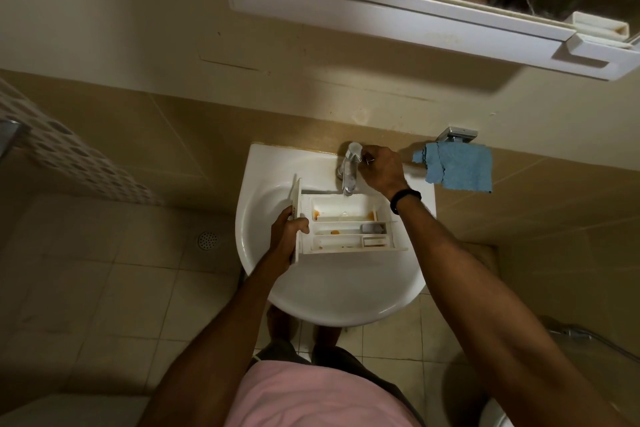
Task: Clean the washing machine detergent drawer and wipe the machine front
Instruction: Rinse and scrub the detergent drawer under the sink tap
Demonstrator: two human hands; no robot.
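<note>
White plastic detergent drawer [349, 224] is held level over the bowl of the white ceramic pedestal basin [332, 308], open side up, its back compartment directly under the spout of the chrome tap [349, 170]. Left hand [287, 236] grips the drawer's front panel at the left end: thumb curled over the inner face, fingers wrapped behind, panel standing upright. Right hand [381, 170] is at the top of the tap, fingers curled in and pinching its thin lever; a black wristband [405, 201] sits on that wrist. The drawer has 3 long compartments running left to right. The back 1 has orange-brown residue at both ends and what looks like a bit of clear water in the middle. The mid 1 has an orange spot and a grey insert at its right end. The near 1 has brownish grime along the bottom and a white insert at right. Right of the basin a blue microfibre cloth [460, 166] hangs from a chrome wall holder [457, 134], apart from both hands. Above is a white-framed mirror cabinet [415, 10]. Round metal floor drain [208, 240] sits in the beige tiles at left. Pink shirt [311, 395] at bottom of view.
</note>
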